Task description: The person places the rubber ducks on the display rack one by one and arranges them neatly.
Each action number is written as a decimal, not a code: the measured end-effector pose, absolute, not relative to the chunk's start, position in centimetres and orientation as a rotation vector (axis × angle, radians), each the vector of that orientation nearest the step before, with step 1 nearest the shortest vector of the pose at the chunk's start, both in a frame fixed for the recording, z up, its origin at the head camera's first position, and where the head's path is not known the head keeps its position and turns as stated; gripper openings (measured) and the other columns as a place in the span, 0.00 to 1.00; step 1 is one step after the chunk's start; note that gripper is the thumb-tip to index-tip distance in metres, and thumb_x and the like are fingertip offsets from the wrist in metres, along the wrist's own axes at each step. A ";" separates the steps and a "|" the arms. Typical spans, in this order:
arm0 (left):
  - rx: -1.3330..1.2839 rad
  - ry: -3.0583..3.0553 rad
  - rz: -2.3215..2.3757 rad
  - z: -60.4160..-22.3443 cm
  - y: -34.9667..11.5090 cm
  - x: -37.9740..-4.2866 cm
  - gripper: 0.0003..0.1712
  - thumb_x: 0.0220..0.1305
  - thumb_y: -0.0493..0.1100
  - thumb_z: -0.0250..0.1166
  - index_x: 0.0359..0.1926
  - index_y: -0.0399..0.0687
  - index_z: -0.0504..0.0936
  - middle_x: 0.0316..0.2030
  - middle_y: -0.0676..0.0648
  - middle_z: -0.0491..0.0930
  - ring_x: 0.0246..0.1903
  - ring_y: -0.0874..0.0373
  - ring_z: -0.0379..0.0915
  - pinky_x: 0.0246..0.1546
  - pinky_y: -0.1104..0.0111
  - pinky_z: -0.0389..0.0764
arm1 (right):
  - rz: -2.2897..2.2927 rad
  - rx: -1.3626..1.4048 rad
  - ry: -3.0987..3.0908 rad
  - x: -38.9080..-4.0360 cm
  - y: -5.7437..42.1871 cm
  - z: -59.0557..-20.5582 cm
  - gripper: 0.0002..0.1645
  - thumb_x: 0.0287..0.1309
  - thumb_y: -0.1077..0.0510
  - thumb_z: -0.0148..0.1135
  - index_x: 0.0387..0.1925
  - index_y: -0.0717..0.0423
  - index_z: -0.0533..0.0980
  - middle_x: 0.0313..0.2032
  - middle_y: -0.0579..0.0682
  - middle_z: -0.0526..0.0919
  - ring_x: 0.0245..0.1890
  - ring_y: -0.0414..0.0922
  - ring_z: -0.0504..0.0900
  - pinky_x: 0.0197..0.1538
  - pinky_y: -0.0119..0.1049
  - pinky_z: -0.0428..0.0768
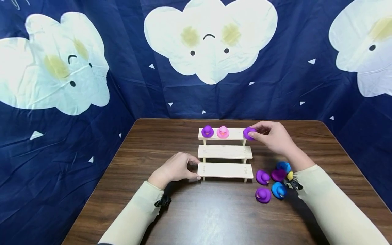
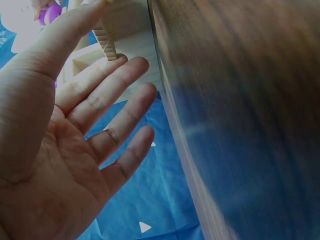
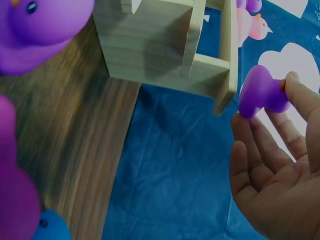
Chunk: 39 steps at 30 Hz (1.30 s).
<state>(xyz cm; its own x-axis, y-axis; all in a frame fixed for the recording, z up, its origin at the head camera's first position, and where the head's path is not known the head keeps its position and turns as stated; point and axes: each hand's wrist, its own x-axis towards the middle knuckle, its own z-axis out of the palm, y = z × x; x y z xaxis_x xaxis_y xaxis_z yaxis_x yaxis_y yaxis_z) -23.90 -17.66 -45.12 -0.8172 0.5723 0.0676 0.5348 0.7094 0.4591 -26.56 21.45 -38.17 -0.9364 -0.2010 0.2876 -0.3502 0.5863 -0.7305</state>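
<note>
A three-tier wooden stand (image 1: 225, 170) is on the table. On its top tier sit a purple rubber duck (image 1: 207, 131) and a pink rubber duck (image 1: 223, 132). My right hand (image 1: 277, 137) pinches another purple rubber duck (image 3: 260, 92) between thumb and fingers, at the right end of that top tier. Whether its base touches the board cannot be told. My left hand (image 1: 177, 167) holds the left end of the lowest board between thumb and index finger; the other fingers (image 2: 122, 117) extend loosely beside it.
Right of the stand, several rubber ducks lie grouped on the table: purple ones (image 1: 263, 195), blue ones (image 1: 279, 190) and a darker magenta-purple one (image 1: 278, 175), partly near the right sleeve. Behind the wooden table (image 1: 147, 143) hangs a dark blue cloth (image 1: 128, 51) with white clouds.
</note>
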 end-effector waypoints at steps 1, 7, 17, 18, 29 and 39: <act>0.914 2.831 0.718 -45.1 -17.7 -23.9 0.24 0.47 0.54 0.86 0.46 0.59 0.91 0.39 0.55 0.89 0.42 0.61 0.84 0.46 0.62 0.82 | 1.273 0.476 -2.639 -26.7 21.2 -38.1 0.17 0.63 0.45 0.75 0.48 0.50 0.88 0.38 0.51 0.89 0.35 0.48 0.83 0.34 0.33 0.80; 0.915 2.841 0.692 -45.1 -17.7 -24.0 0.24 0.47 0.55 0.85 0.47 0.59 0.91 0.39 0.56 0.89 0.42 0.61 0.84 0.46 0.64 0.82 | 1.256 0.527 -2.642 -27.9 19.9 -38.1 0.16 0.64 0.47 0.75 0.48 0.51 0.88 0.35 0.50 0.88 0.32 0.48 0.82 0.32 0.35 0.79; 0.927 2.841 0.697 -45.1 -17.5 -24.2 0.25 0.47 0.55 0.85 0.47 0.58 0.91 0.39 0.56 0.89 0.41 0.61 0.84 0.46 0.63 0.82 | 1.231 0.532 -2.670 -28.5 18.3 -38.1 0.15 0.62 0.52 0.76 0.48 0.53 0.88 0.35 0.49 0.89 0.33 0.49 0.83 0.34 0.35 0.79; 0.933 2.842 0.699 -45.1 -17.5 -24.2 0.25 0.47 0.54 0.85 0.47 0.58 0.91 0.39 0.56 0.89 0.41 0.60 0.84 0.45 0.63 0.82 | 1.232 0.532 -2.676 -28.5 18.2 -38.1 0.15 0.63 0.52 0.76 0.48 0.53 0.88 0.35 0.49 0.89 0.34 0.50 0.84 0.35 0.35 0.79; 0.916 2.846 0.692 -45.4 -17.7 -24.3 0.26 0.46 0.56 0.86 0.47 0.59 0.91 0.38 0.57 0.88 0.41 0.62 0.83 0.46 0.65 0.81 | 1.211 0.501 -2.701 -28.6 17.8 -38.3 0.16 0.63 0.50 0.76 0.50 0.51 0.89 0.41 0.52 0.90 0.35 0.48 0.85 0.37 0.39 0.82; 0.927 2.849 0.692 -45.5 -17.8 -24.3 0.26 0.46 0.56 0.86 0.48 0.60 0.91 0.37 0.57 0.88 0.40 0.62 0.83 0.45 0.65 0.81 | 1.178 0.484 -2.708 -28.7 17.7 -38.5 0.16 0.63 0.49 0.76 0.50 0.50 0.89 0.42 0.52 0.90 0.35 0.48 0.86 0.38 0.43 0.82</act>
